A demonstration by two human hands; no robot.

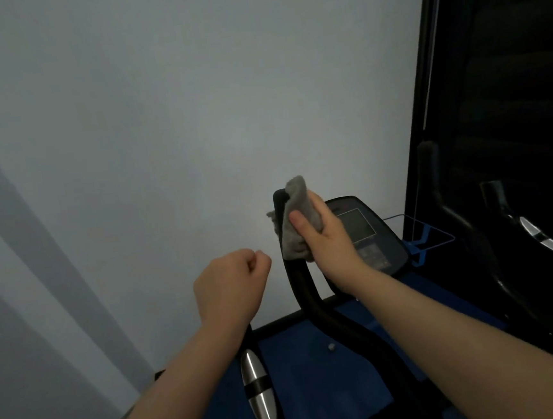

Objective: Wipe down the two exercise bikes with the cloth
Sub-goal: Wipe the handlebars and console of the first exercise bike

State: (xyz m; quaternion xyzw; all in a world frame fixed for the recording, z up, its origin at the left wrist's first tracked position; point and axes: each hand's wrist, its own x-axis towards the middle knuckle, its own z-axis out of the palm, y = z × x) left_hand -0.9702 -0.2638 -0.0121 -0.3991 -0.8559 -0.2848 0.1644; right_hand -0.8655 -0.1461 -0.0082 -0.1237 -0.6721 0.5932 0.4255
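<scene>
Grey cloth (298,222) bunched in right hand (324,238), wrapped round the top of the black upright handlebar grip (281,205). Thumb over the front of the cloth, fingers curled behind, so gripping cloth and bar together. A corner of fabric hanging loose on the far side of the grip.

Left hand (233,285) in a loose fist, holding nothing, hovering just left of and below the right hand, clear of the bar.

Step in hand, judging by this: wiping the near bike's left handlebar, at its upper end. Rest of that bar (313,303) below the right hand, curving down toward the frame. Chrome pulse sensor grip (255,385) below the left wrist, on the lower bar. Console (360,232) with screen just right of the right hand, partly hidden behind it. Blue wire rack (427,233) further right of the console.

Second bike (503,223) well right of both hands, dark, details hard to read; a chrome sensor grip (543,236) visible on it. No telling from here how much of either bike is already clean.

Next move calls for: sliding the wrapped cloth down the bar with steady squeeze, twisting to cover the back face. Then console, chrome grips, other handlebar. Light pressure on the screen. Second bike likely needs a step to the right.
</scene>
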